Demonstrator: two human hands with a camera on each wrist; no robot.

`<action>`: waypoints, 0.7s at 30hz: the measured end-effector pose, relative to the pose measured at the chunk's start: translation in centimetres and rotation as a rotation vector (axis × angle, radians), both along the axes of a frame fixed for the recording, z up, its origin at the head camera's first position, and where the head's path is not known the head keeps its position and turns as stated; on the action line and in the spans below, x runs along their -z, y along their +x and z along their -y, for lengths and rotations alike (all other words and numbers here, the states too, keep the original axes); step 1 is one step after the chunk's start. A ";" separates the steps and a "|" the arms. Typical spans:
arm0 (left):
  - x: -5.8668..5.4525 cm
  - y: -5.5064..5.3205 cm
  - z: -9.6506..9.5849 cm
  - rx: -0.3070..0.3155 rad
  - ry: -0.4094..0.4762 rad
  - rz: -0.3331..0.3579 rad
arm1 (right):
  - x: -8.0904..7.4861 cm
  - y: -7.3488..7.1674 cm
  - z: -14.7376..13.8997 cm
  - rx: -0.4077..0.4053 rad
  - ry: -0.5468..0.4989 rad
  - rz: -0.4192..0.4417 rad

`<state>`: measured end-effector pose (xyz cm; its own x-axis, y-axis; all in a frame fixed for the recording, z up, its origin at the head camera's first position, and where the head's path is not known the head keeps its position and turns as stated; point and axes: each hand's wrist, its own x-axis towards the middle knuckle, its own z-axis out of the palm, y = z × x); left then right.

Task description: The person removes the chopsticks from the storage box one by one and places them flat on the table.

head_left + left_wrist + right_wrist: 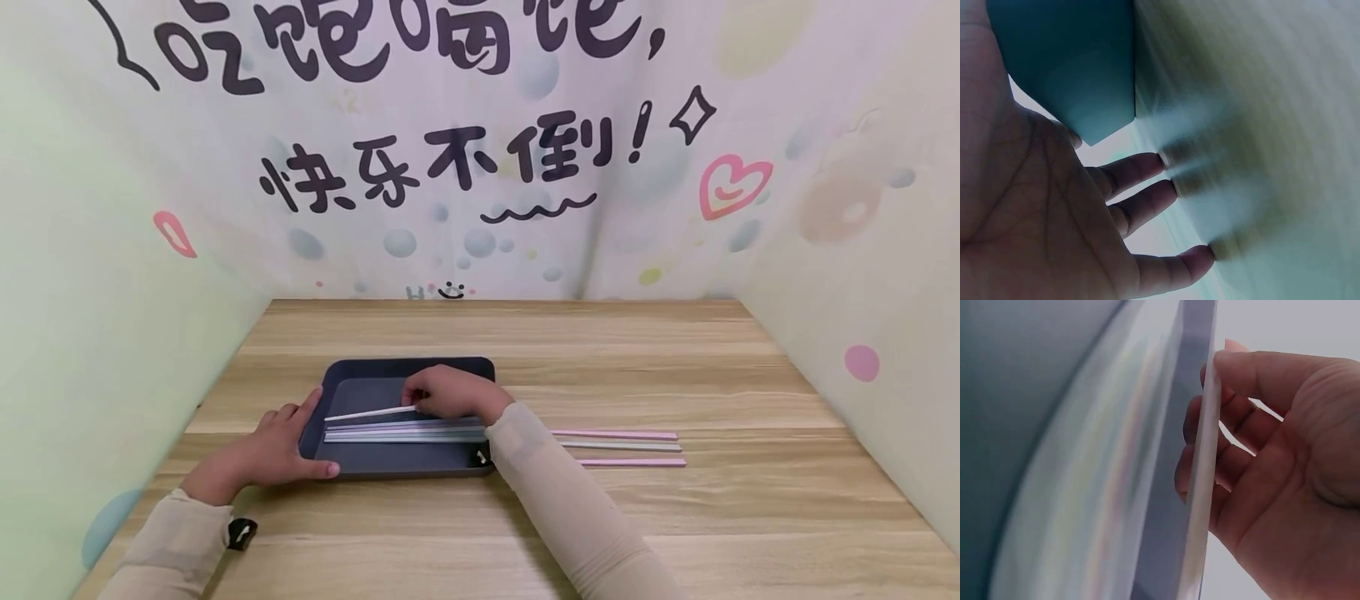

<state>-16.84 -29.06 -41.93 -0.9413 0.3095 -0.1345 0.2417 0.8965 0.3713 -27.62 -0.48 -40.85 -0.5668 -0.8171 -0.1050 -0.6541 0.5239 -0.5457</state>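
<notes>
My right hand (450, 392), above the dark grey tray (405, 469), pinches a pale chopstick (367, 413) between thumb and fingertips. In the right wrist view the chopstick (1202, 494) runs upright along the fingertips, blurred near the camera. Several pastel chopsticks (405, 435) lie side by side in the tray below it. My left hand (273, 450) rests at the tray's left end, forefinger along the rim and thumb at the near corner. The left wrist view shows its other fingers (1147, 203) extended, tips on the table, beside the tray's outer wall (1072, 69).
On the wooden table (675, 517), right of the tray, lie pink and pale chopsticks (637, 462), their left ends hidden behind my right sleeve (570, 508). A printed curtain (450, 167) closes off the back, with pale walls on both sides.
</notes>
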 end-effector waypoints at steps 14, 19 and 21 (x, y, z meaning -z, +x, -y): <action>0.2 0.0 -0.1 -0.004 -0.012 0.005 | -3.2 0.5 -1.7 -0.076 -0.070 0.022; 0.2 0.0 0.0 -0.003 -0.006 0.002 | -3.9 0.4 -2.8 -0.069 -0.061 0.015; 0.2 0.0 0.0 -0.002 -0.004 -0.002 | -4.0 0.3 -3.2 -0.053 -0.060 0.033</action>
